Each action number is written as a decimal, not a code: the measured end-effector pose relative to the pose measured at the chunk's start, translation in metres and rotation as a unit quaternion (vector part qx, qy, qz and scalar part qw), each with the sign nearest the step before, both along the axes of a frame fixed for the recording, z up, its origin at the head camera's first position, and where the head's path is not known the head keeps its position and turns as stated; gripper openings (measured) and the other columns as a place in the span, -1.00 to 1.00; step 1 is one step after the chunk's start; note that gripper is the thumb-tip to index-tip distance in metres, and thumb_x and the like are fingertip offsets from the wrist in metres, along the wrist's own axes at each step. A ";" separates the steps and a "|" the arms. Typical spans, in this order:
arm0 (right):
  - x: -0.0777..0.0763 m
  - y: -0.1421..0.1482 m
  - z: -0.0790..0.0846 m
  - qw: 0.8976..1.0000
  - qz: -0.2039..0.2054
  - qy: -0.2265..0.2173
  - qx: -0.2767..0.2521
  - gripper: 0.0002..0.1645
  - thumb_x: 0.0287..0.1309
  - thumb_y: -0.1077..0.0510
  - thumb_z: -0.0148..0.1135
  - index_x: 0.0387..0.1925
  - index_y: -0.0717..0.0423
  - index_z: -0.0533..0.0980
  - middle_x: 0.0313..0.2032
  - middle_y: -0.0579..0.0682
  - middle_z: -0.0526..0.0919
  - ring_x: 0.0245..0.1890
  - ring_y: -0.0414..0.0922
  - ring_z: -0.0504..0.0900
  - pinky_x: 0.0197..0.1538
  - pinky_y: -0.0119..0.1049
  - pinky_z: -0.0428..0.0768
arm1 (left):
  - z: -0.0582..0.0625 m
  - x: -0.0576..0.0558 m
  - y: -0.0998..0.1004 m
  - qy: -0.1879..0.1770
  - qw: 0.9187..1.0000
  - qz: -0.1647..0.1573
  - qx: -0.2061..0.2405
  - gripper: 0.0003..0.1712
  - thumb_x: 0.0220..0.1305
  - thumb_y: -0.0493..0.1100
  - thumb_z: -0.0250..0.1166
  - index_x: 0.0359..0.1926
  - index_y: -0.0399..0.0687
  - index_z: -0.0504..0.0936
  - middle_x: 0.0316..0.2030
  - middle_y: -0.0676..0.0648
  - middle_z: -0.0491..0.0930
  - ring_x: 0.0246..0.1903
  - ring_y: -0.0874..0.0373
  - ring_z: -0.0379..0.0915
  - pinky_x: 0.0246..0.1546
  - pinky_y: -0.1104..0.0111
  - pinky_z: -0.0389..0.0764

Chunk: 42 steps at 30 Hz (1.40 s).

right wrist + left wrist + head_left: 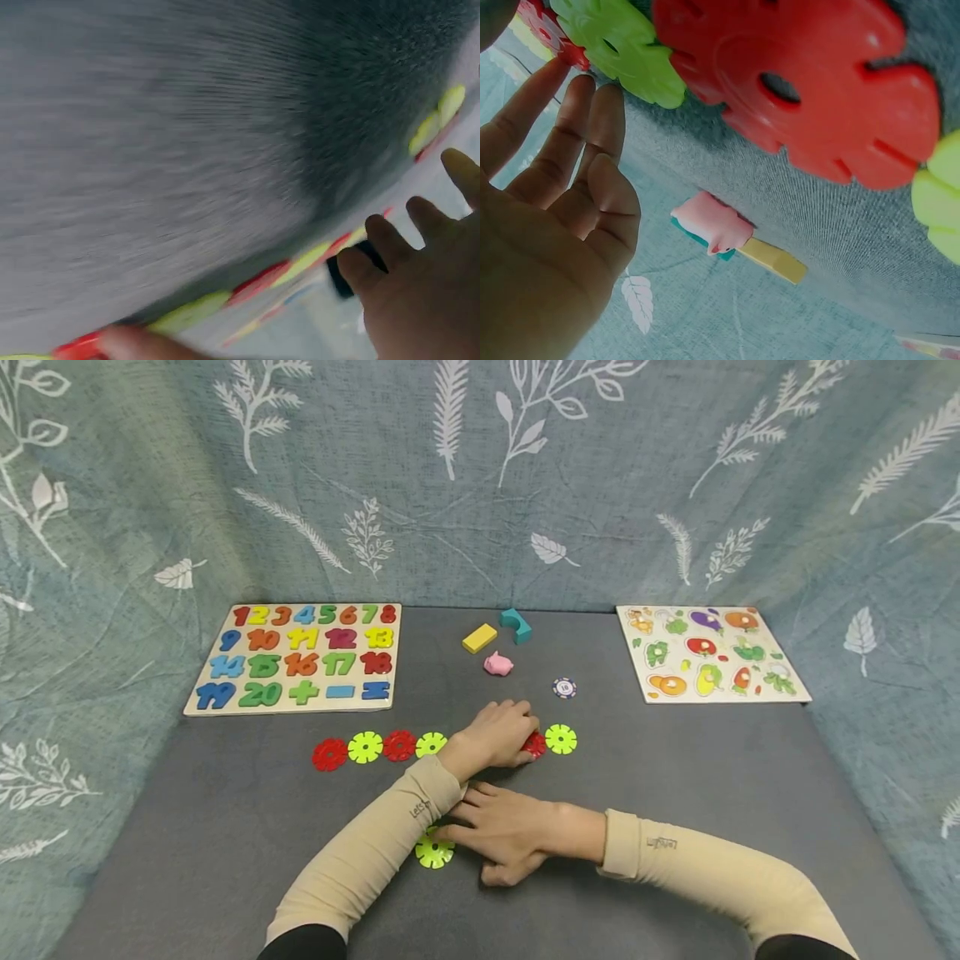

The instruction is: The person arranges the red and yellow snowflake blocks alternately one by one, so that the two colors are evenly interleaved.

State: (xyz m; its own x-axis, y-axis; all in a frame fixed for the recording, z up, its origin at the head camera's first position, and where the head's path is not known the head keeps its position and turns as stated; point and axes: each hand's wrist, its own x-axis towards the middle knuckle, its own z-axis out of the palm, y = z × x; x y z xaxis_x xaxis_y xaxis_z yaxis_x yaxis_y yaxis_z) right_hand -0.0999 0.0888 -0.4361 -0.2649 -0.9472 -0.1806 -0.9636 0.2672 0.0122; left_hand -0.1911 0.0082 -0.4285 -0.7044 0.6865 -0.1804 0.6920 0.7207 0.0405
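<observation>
In the head view my left hand [495, 737] holds the edge of a notched red plastic disc [535, 745], thumb on its near side and fingertips on its far side. That disc lies in a table row of alternating red and yellow-green notched discs; my hand hides part of the row. In the left wrist view, the fingertips touch the red disc's edge. Below my left forearm, my right hand [513, 831] reaches leftward with fingers spread. Its index fingertip is over or at a yellow-green disc [435, 853]. The right wrist view shows red beneath yellow-green disc [426, 135].
A number puzzle board [352, 692] stands back left, a vegetable puzzle board [682, 647] back right. Between them are a yellow block [479, 638], a teal arch block [516, 625], a pink pig [498, 664] and a poker chip [565, 687]. Fabric hangs behind the grey table.
</observation>
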 end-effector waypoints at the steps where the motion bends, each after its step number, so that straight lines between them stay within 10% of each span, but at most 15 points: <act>1: 0.000 -0.006 0.000 1.000 0.005 0.000 0.015 -0.10 0.03 -0.21 0.14 0.42 -0.13 0.16 0.34 -0.07 0.34 0.35 -0.09 0.29 0.40 -0.14 0.24 | 0.000 0.000 0.000 -0.001 1.000 0.000 0.000 -0.53 0.23 0.17 0.28 0.06 0.05 0.60 -0.10 -0.01 0.52 -0.15 0.09 0.45 -0.06 0.20 0.50; 10: 0.000 -0.032 -0.004 0.998 0.024 0.012 0.050 -0.08 0.07 -0.34 0.10 0.44 -0.19 0.15 0.32 -0.16 0.41 0.33 -0.18 0.36 0.38 -0.24 0.27 | 0.001 0.000 0.000 -0.003 1.000 0.003 -0.006 -0.52 0.23 0.16 0.28 0.09 0.06 0.59 -0.10 -0.02 0.51 -0.15 0.09 0.44 -0.06 0.21 0.50; 27: 0.016 0.011 0.000 0.999 0.025 0.019 0.023 -0.09 0.01 -0.32 0.16 0.42 -0.25 0.20 0.45 -0.10 0.21 0.44 0.01 0.21 0.39 -0.02 0.27 | 0.000 0.000 0.002 -0.002 1.000 0.007 -0.009 -0.48 0.22 0.17 0.29 0.12 0.05 0.58 -0.07 -0.03 0.52 -0.12 0.09 0.46 -0.01 0.20 0.52; 42: 0.018 0.017 -0.003 0.998 0.030 0.053 -0.035 -0.23 -0.12 -0.23 0.27 0.23 -0.26 0.38 0.17 -0.13 0.42 0.00 -0.18 0.45 -0.04 -0.31 0.45 | 0.001 0.000 0.001 0.002 1.000 -0.002 -0.003 -0.52 0.22 0.16 0.30 0.08 0.04 0.60 -0.08 -0.03 0.53 -0.13 0.08 0.47 -0.03 0.20 0.52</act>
State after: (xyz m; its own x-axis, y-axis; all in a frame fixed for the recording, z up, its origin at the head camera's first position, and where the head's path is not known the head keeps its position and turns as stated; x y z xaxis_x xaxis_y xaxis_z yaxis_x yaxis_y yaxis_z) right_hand -0.0822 0.1062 -0.4391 -0.2219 -0.9712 -0.0866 -0.9720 0.2133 0.0983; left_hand -0.1907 0.0094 -0.4272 -0.7018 0.6886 -0.1826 0.6955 0.7178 0.0336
